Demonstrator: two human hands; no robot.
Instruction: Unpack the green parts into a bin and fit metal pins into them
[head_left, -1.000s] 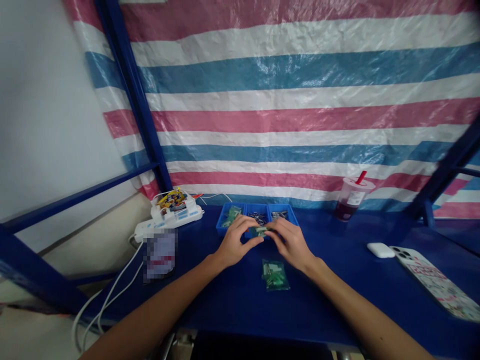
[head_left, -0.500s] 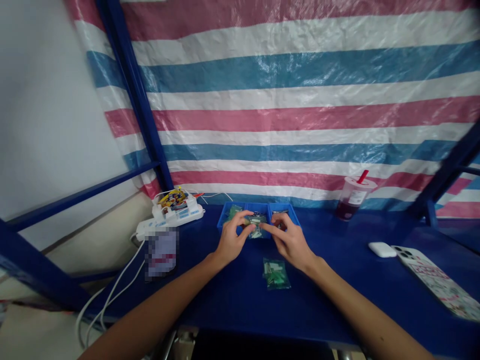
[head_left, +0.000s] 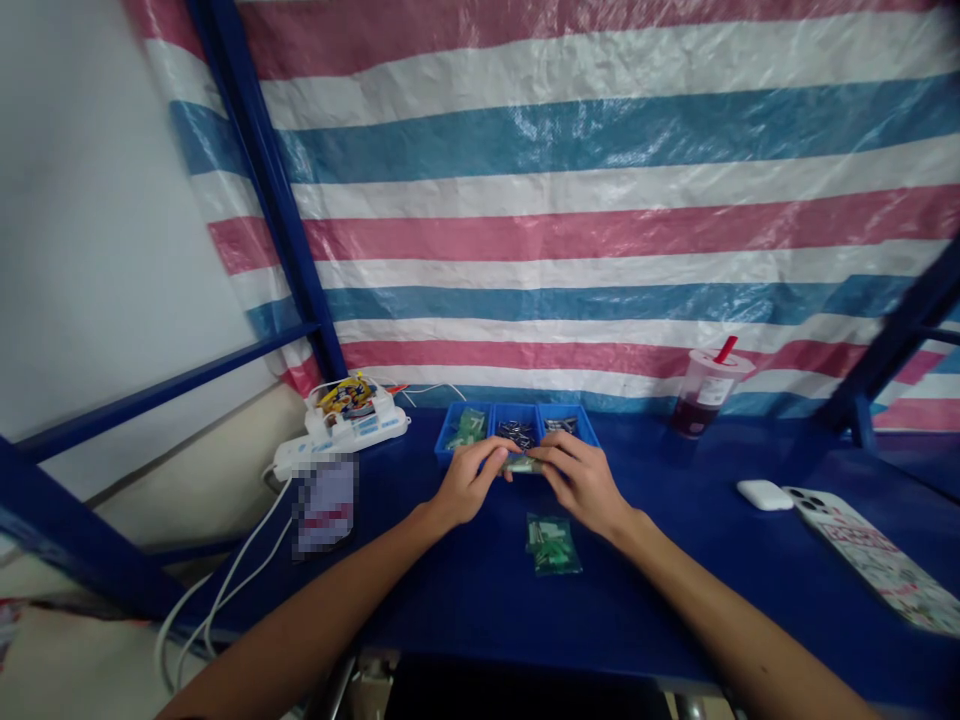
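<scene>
A striped sheet (head_left: 525,150) in red, white and blue hangs behind my blue desk (head_left: 465,610), beside a slanting blue post (head_left: 262,180) on the left. A crowded white power strip (head_left: 379,430) lies near that post. At the sheet's foot sits a blue tray (head_left: 493,420) with three compartments of small parts; farther right stands a cup (head_left: 701,395). My left hand (head_left: 469,480) and right hand (head_left: 581,475) meet before the tray, fingers and thumbs drawn nearly together. A phone (head_left: 877,555) lies at right, touching a white case (head_left: 765,495). A green packet (head_left: 553,545) rests nearer me. Between my fingertips I pinch a thin packet (head_left: 525,465) by both ends.
</scene>
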